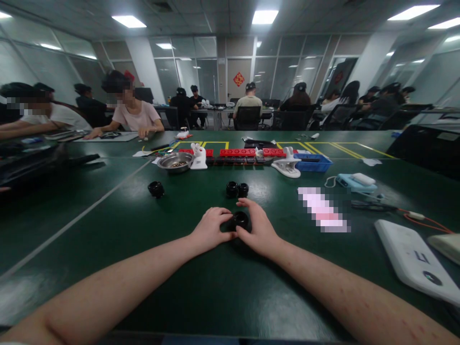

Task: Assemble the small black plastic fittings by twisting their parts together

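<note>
A glossy black, round, hollow part point(240, 219) is between my two hands, just above or on the green table point(201, 297); which, I cannot tell. My left hand point(212, 229) grips its left side with thumb and fingers. From the right, my right hand point(260, 227) curves around it, thumb at the front and fingers along the far side. Right behind my hands stand two similar black parts, a left one point(232, 189) and a right one point(243, 189), side by side. Farther left sits another black part point(155, 189) by itself.
Beyond are a metal bowl point(175, 163) holding small pieces, two white clamp stands, red power strips point(237, 152) and a blue tray point(314, 163). To the right lie a light-blue device point(355, 182), cables and a white case point(413, 258). Other people sit around the table and behind it.
</note>
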The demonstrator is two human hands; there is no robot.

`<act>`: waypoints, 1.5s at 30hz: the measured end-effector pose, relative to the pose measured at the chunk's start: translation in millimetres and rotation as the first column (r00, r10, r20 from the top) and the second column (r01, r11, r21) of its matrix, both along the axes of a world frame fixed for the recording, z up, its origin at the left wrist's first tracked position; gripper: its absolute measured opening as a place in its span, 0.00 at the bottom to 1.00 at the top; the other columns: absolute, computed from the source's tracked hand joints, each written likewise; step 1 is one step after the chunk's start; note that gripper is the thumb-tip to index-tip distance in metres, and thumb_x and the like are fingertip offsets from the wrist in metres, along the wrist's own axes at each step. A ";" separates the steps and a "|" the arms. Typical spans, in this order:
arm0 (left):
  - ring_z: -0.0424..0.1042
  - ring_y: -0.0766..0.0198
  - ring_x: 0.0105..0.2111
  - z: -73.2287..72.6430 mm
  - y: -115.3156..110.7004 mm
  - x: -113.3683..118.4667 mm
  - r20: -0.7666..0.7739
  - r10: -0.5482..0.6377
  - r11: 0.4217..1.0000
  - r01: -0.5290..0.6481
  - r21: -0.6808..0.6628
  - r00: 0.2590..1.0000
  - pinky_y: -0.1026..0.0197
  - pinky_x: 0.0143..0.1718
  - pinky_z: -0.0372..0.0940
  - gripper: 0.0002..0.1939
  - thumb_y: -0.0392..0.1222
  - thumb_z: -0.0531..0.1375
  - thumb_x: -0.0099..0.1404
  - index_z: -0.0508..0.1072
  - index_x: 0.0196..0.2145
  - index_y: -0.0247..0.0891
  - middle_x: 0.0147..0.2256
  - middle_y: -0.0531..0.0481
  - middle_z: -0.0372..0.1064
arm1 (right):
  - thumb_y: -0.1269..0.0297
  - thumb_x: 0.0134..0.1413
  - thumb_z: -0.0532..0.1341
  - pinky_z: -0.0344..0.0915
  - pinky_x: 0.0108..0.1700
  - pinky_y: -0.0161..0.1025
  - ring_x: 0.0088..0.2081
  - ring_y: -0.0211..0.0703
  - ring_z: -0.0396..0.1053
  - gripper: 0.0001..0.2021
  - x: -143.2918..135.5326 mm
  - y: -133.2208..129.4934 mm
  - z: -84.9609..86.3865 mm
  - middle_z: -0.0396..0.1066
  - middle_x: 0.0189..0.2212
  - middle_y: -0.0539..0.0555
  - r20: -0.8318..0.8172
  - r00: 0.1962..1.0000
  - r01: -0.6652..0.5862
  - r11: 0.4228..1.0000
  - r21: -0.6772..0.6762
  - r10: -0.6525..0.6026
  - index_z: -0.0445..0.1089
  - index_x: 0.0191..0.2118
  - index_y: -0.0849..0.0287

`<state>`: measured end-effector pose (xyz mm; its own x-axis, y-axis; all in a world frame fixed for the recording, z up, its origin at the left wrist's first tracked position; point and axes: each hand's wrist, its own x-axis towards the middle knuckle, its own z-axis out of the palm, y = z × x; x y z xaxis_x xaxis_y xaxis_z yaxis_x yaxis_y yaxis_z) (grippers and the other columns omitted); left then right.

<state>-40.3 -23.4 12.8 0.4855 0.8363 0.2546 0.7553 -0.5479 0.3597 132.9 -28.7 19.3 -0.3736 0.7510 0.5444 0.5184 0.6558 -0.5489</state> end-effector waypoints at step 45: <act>0.62 0.54 0.43 1.7 -1.5 0.0 0.001 0.008 1.000 -0.008 -0.014 1.000 0.52 0.46 0.57 0.19 0.50 0.61 0.52 0.70 0.41 0.39 0.43 0.46 0.65 | 0.67 0.43 0.58 0.58 0.49 0.51 0.47 0.51 0.60 0.27 1.6 2.2 -1.4 0.61 0.44 0.58 -0.017 1.000 -0.015 1.000 -0.024 0.014 0.51 0.51 0.58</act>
